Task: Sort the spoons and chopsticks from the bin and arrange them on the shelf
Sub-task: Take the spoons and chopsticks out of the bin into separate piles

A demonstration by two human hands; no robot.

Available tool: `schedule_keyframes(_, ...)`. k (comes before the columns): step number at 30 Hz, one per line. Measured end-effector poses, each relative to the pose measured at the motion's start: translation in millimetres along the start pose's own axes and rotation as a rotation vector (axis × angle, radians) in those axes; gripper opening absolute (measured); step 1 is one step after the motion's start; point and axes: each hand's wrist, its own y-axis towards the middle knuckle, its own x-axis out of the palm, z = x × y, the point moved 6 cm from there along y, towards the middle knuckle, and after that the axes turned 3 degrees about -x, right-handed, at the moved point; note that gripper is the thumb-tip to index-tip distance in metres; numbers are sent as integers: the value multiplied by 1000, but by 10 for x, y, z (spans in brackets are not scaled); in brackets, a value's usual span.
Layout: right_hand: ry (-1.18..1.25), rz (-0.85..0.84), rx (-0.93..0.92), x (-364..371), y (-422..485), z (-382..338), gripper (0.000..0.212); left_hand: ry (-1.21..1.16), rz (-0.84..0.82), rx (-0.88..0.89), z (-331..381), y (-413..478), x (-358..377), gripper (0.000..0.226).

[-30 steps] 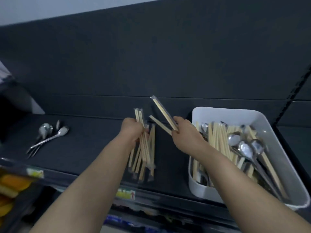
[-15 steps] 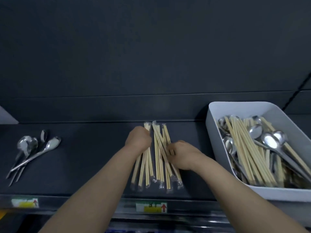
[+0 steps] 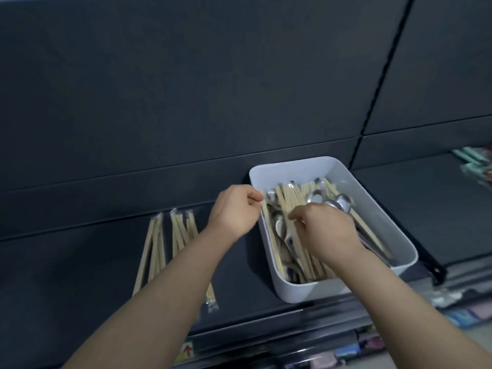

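Right grip is over the white rectangular plastic bin. Its fingers are curled down, thumb and fingertips pinching among the pale wooden chopsticks heaped there with the shiny metal spoons. Left grip is curled at the bin's left rim, beside a stick end; cannot tell whether it holds anything. The sticks' long axis runs from the far wall toward me, directly under the right grip, so right is nearer. Wrapped chopsticks lie on the dark shelf, left of the bin. Judgement: lift, then carry leftward.
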Motion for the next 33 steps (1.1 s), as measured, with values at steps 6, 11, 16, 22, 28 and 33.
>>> schedule_keyframes(6,-91,-124,180,18,-130,916,29,95,-79,59,531,24,597,26)
schedule_keyframes(11,-79,-268,167,218,-115,1118,35,406,-110,25,653,27,864,26)
schedule_keyframes(16,55,-228,130,239,-69,1127,32,668,-218,-122,526,-49,917,14)
schedule_keyframes(22,185,-192,61,118,6,1082,33,447,-164,-241,392,-103,1057,17)
schedule_keyframes(28,99,-327,19,294,-28,1108,19,362,3,-291,453,-164,987,7)
schedule_keyframes(33,237,-212,60,171,31,1135,24,282,5,-356,455,-157,859,17)
